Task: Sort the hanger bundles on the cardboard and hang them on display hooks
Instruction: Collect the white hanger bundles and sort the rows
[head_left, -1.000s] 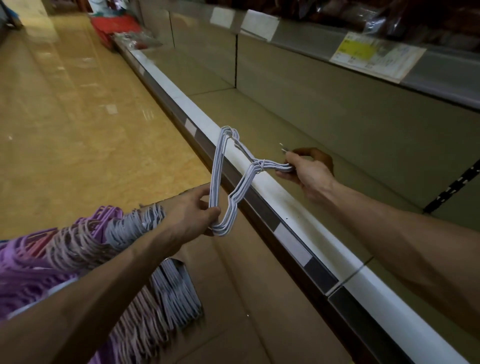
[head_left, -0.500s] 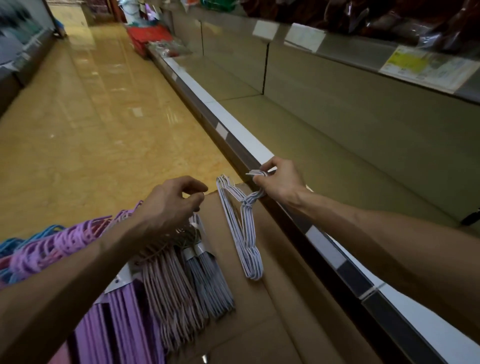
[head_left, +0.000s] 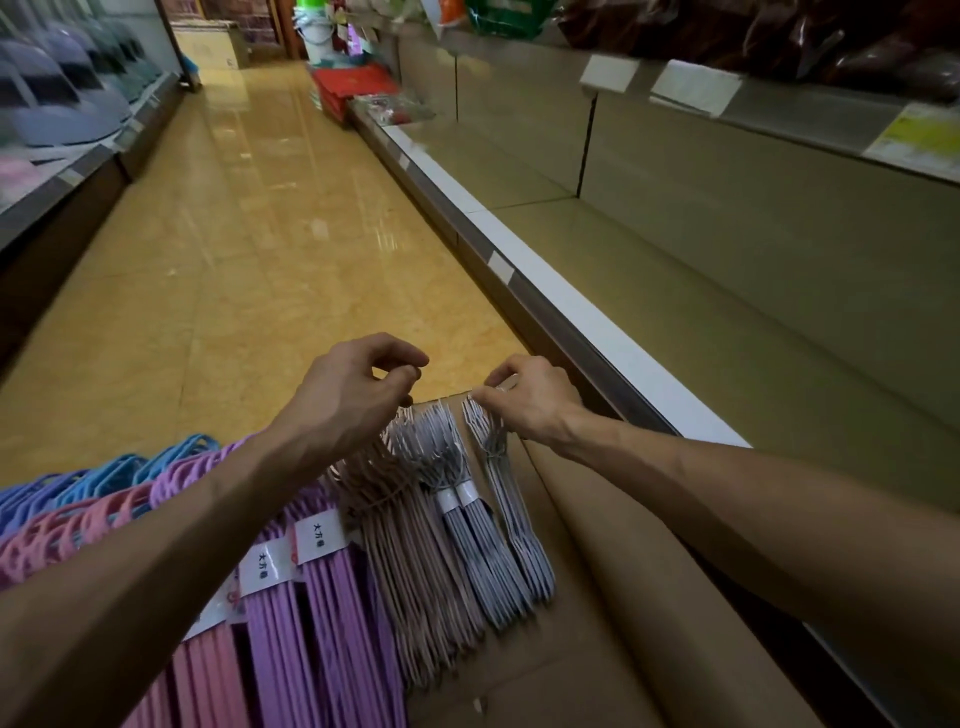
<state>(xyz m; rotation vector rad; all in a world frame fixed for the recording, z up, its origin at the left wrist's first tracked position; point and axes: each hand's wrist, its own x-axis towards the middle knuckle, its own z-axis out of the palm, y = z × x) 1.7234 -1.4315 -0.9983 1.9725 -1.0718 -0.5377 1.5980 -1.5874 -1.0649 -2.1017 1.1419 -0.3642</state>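
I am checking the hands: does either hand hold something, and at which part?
The right hand pinches the white hanger bundle at its hook end. The left hand is curled over the neighbouring hooks; a hold cannot be told.

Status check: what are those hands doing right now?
Right hand pinching white hanger bundle on cardboard. Left hand curled above grey bundle. Nothing blocking.

Bare cardboard (head_left: 597, 597) right of hanger bundles (head_left: 467, 545) — shelf edge (head_left: 571, 312) bounds it.

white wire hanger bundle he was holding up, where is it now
In the head view the white wire hanger bundle lies on the cardboard, rightmost in the row beside the grey bundles; the right hand pinches its hooks.
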